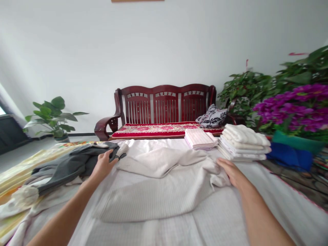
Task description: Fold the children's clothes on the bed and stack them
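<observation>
A pair of pale grey ribbed trousers lies spread on a white sheet, one leg toward me and the other bent farther back. My right hand grips the bunched end of the trousers at the right; some of its fingers are hidden by the cloth. On the left, my left hand is beside the heap of dark grey clothes, fingers over its edge and thumb apart. Just past those fingertips is a small pale rolled cloth.
Folded white clothes are stacked behind my right hand, next to a folded pink striped garment. A red wooden bench with a patterned cushion stands beyond. Purple flowers and a blue cloth are at the right.
</observation>
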Action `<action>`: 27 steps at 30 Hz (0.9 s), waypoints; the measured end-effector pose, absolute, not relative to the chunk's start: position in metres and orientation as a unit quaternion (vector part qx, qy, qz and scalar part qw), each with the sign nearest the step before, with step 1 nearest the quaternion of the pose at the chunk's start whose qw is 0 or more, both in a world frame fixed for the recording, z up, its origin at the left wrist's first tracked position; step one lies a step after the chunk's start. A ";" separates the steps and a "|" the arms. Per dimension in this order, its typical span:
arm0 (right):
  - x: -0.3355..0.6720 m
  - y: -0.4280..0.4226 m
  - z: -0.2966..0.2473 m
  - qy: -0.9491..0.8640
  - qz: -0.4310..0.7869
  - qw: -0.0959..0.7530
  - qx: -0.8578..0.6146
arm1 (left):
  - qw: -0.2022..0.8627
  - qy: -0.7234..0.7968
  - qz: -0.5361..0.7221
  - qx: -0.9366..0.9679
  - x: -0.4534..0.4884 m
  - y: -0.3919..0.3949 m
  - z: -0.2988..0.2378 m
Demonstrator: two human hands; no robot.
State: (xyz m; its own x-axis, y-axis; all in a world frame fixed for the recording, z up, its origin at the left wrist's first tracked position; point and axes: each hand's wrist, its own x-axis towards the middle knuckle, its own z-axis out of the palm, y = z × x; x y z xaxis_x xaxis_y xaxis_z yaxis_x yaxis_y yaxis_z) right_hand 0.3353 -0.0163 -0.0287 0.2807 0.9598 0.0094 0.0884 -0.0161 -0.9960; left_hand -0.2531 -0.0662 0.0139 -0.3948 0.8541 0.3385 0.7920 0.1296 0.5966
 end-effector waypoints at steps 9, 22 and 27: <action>0.328 -0.045 -0.015 -0.463 0.413 0.458 -0.637 | 0.082 0.706 0.153 0.686 -0.237 -0.169 -0.020; 0.374 -0.046 -0.020 -0.496 0.384 0.424 -0.654 | 0.190 0.719 0.146 0.652 -0.287 -0.119 -0.007; 0.369 -0.022 -0.022 -0.493 0.289 0.461 -0.679 | 0.072 0.759 0.179 0.621 -0.265 -0.084 -0.009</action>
